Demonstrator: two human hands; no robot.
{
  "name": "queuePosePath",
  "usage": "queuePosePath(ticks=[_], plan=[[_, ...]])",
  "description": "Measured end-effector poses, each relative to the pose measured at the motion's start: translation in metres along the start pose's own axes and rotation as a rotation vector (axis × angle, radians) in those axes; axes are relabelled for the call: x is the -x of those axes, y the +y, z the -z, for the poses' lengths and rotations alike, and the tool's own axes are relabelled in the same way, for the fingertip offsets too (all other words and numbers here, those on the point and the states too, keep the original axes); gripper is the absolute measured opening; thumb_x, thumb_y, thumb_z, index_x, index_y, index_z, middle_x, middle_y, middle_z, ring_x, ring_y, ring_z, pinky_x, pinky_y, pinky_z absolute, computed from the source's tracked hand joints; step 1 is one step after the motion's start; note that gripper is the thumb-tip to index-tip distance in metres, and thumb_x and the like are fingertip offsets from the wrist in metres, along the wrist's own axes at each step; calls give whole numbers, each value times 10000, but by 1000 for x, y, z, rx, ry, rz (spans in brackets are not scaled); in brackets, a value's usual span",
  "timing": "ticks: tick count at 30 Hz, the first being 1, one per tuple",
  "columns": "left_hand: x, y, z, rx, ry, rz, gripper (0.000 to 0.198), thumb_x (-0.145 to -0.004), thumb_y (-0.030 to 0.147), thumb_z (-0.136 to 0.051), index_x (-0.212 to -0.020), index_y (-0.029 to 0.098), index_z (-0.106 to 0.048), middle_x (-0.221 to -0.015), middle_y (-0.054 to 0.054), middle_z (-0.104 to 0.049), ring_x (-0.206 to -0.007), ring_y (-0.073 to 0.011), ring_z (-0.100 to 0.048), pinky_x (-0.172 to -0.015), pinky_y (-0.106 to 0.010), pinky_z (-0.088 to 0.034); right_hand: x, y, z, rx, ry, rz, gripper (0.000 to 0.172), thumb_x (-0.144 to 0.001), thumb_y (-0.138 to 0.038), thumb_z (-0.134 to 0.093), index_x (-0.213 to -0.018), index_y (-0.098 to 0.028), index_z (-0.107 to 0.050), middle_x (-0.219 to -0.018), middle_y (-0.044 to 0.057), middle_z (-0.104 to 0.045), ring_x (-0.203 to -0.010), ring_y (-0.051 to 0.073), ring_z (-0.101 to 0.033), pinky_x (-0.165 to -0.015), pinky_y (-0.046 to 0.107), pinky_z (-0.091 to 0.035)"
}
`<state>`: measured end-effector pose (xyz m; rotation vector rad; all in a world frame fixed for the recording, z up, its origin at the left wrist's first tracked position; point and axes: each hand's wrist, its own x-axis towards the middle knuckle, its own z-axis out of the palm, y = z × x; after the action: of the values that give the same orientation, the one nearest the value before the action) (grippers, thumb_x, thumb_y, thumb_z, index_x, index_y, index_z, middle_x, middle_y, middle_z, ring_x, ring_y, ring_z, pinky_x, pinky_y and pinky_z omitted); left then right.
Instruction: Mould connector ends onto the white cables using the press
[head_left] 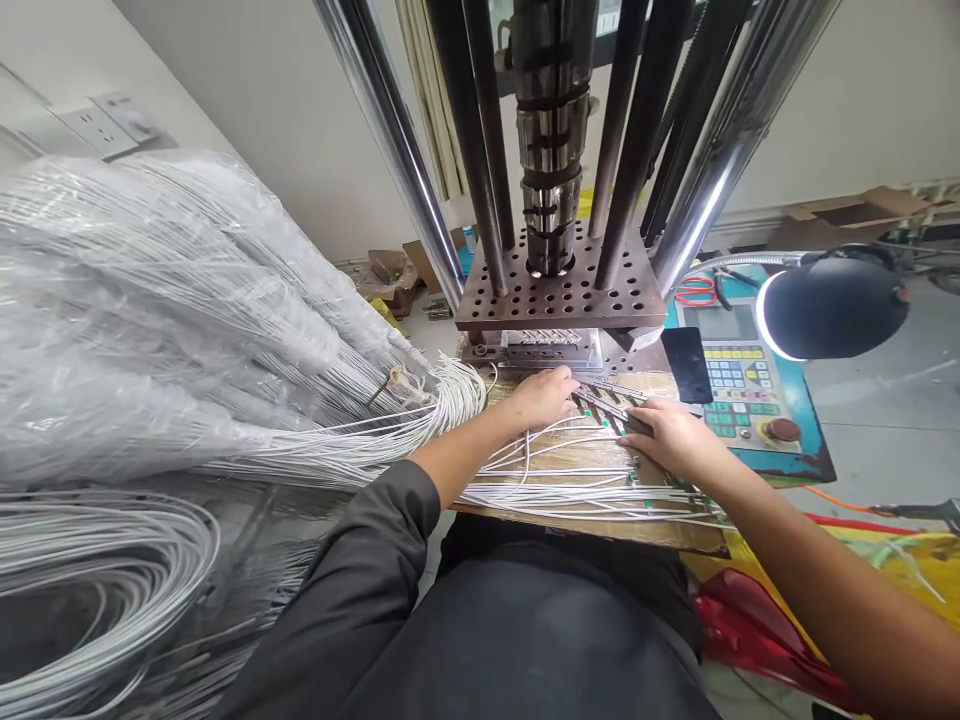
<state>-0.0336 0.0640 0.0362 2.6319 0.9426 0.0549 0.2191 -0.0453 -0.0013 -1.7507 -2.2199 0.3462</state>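
Note:
My left hand [544, 398] is closed, its fingertips at the left end of a slim metal bar [604, 403] lying slantwise over the board. With fingers and thumb, my right hand [670, 436] grips the right end of that bar. A second metal strip lies just behind it, close to both hands. White cables [555, 492] with small green parts near their ends spread over the tan-covered board [574, 455] in front of me. Just beyond my hands, a metal mold [546, 350] sits beneath the press's perforated plate [562, 300].
Plastic-wrapped cable bundles [172, 290] fill the left side, above a coil of white cable [150, 600]. At right are a control panel [750, 380], a dark phone [686, 362], red-handled scissors [696, 292] and a black lamp [840, 305]. Upright press columns [712, 190] rise ahead.

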Motion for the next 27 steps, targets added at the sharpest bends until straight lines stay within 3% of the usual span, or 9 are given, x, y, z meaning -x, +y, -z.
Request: queuePosePath(ticks=[7, 12, 15, 19, 22, 27], plan=[[6, 6, 2, -80, 1, 37, 261, -876, 344, -666, -1098, 208, -664, -1196, -121, -596, -1205, -316, -491, -1052, -427, -423, 9, -1, -1, -86, 7, 10, 359, -885, -529, -622, -1109, -271, -731, -1009, 83, -686, -930, 265, -686, -830, 378, -550], [10, -4, 1, 98, -7, 18, 353, -859, 380, -674, -1171, 217, -652, -1213, -105, -632, -1196, -291, -522, -1079, -416, -424, 6, -7, 8, -84, -44, 2, 350, -881, -508, -629, -1127, -280, -733, -1041, 77, -713, -946, 262, -694, -832, 368, -557], [16, -11, 2, 211, 51, 33, 410, -854, 402, -694, -1199, 183, -660, -1244, -124, -639, -1212, -279, -544, -1105, -393, -419, -4, -9, 17, -64, -10, -6, 386, -878, -509, -631, -1158, -268, -742, -1085, 85, -719, -962, 279, -699, -840, 386, -564], [19, -24, 14, 277, 185, 152, 486, -892, 448, -658, -1284, 161, -652, -1343, -144, -613, -1287, -300, -518, -1137, -418, -403, -38, -5, 24, -81, 81, 12, 447, -844, -517, -670, -1194, -252, -756, -1091, 92, -724, -978, 299, -698, -866, 407, -565], [8, -43, 28, 277, 259, 250, 546, -926, 517, -609, -1360, 187, -618, -1440, -137, -568, -1368, -326, -463, -1178, -445, -359, -79, 2, 23, -163, 134, -84, 476, -768, -516, -747, -1154, -238, -774, -1032, 97, -746, -970, 329, -703, -868, 437, -573], [-25, -78, 43, 304, 250, 425, 542, -905, 526, -643, -1325, 184, -635, -1403, -144, -618, -1363, -369, -488, -1169, -437, -356, -144, 11, 26, -356, 203, -13, 380, -741, -423, -793, -1084, -265, -748, -1127, 70, -756, -1117, 350, -650, -989, 530, -537]])
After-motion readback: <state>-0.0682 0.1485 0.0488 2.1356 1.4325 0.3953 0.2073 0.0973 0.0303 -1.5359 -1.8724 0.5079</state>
